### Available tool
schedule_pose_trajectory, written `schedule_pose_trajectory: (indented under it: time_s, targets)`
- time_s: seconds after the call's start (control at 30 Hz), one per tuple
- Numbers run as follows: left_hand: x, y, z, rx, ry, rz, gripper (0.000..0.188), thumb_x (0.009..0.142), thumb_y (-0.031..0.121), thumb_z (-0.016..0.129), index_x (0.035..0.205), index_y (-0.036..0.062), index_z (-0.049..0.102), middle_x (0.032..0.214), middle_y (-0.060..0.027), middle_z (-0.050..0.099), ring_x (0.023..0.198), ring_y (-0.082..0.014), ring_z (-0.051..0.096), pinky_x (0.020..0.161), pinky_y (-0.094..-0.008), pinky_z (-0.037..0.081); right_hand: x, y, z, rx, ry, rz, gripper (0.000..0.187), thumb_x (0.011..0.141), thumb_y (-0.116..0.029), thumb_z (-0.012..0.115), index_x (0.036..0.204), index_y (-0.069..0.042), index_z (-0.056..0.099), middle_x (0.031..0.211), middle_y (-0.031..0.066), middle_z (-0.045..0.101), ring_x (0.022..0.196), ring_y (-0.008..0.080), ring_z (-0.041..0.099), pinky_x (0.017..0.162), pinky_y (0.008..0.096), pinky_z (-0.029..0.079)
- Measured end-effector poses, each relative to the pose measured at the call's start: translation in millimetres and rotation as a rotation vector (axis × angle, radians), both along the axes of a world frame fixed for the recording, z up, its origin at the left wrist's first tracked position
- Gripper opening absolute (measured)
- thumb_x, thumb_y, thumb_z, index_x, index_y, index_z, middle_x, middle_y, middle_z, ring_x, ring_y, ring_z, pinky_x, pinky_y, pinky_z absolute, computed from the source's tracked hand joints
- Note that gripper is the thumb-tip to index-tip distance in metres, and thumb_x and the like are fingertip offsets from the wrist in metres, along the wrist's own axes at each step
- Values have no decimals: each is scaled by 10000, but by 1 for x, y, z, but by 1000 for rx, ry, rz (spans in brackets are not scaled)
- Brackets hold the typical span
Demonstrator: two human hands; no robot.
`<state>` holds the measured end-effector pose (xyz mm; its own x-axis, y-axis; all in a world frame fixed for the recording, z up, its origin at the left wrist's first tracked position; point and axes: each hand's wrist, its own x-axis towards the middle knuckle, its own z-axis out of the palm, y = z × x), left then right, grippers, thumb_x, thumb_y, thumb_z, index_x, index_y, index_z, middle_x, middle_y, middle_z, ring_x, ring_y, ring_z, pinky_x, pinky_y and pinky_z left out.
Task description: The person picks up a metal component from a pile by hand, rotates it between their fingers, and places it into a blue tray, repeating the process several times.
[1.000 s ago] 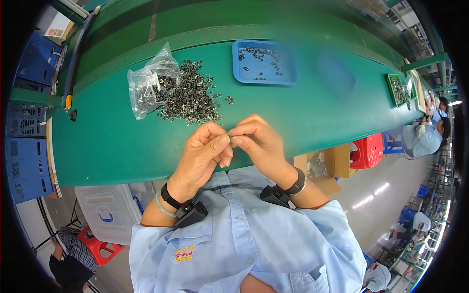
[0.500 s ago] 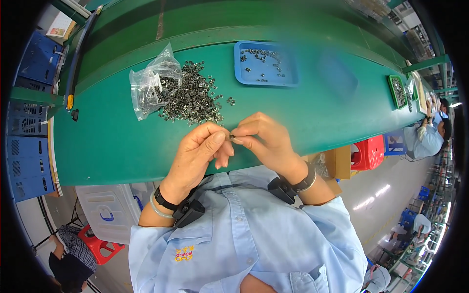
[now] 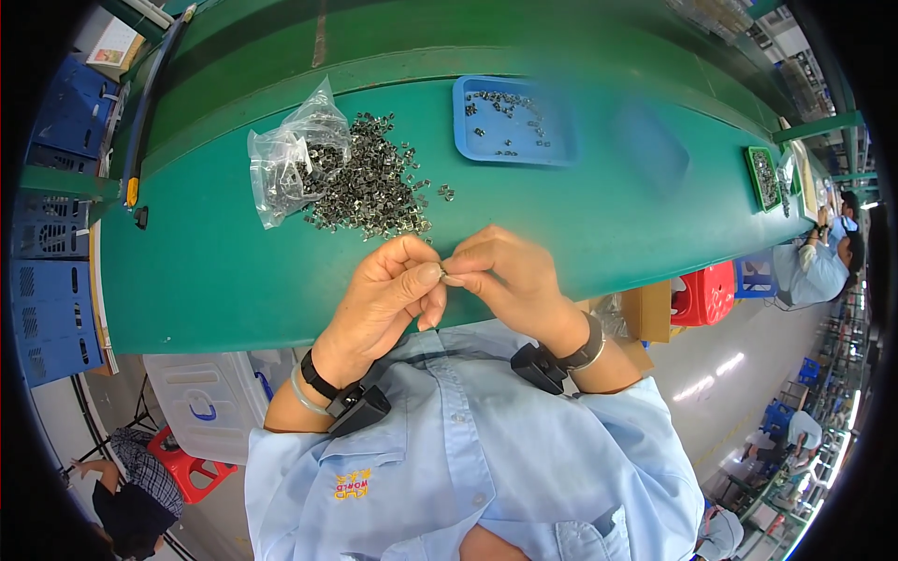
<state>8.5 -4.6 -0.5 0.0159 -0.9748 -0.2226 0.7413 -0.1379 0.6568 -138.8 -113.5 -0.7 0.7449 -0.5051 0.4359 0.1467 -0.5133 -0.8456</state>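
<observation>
Over the near edge of the green table (image 3: 215, 290), my left hand (image 3: 379, 294) and my right hand (image 3: 510, 280) meet fingertip to fingertip. Both pinch one tiny dark metal part (image 3: 443, 270), mostly covered by the thumbs and forefingers. The left hand's other fingers curl below the pinch. Just beyond my hands lies a heap of small black and silvery metal parts (image 3: 374, 187), with a few loose pieces at its right side. A clear plastic bag (image 3: 281, 178) rests against the heap's left side, some parts showing through it.
Farther back, a blue tray (image 3: 460, 122) holds scattered small parts. A green tray (image 3: 754, 173) of parts stands at the far right, near a co-worker (image 3: 809, 266). Below the table are a lidded plastic box (image 3: 201, 402), a cardboard box (image 3: 647, 311) and a red stool (image 3: 706, 294).
Both hands have sunk slightly toward me, still pinching together. The tiny part is now more covered by the fingertips. The heap, bag and tray look unchanged.
</observation>
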Motion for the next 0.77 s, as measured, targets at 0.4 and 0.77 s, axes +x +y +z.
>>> schedule_pose_trajectory:
  time_s: [0.4,0.77]
  targets:
    - [3,-1,-2,31,-81,2,141,917,180,582,889,49,538,701,-55,582,565,-110,532,484,-232,416,0,-3,1,-47,70,-8,120,760,-45,709,854,-55,635,800,59,635,718,182,610,590,285,482]
    - [-3,0,-5,-27,27,-14,164,942,208,538,948,45,520,715,-74,584,580,-138,540,505,-240,427,-3,-5,0,11,15,13,118,771,-27,698,867,-62,640,807,55,636,714,176,609,597,283,485]
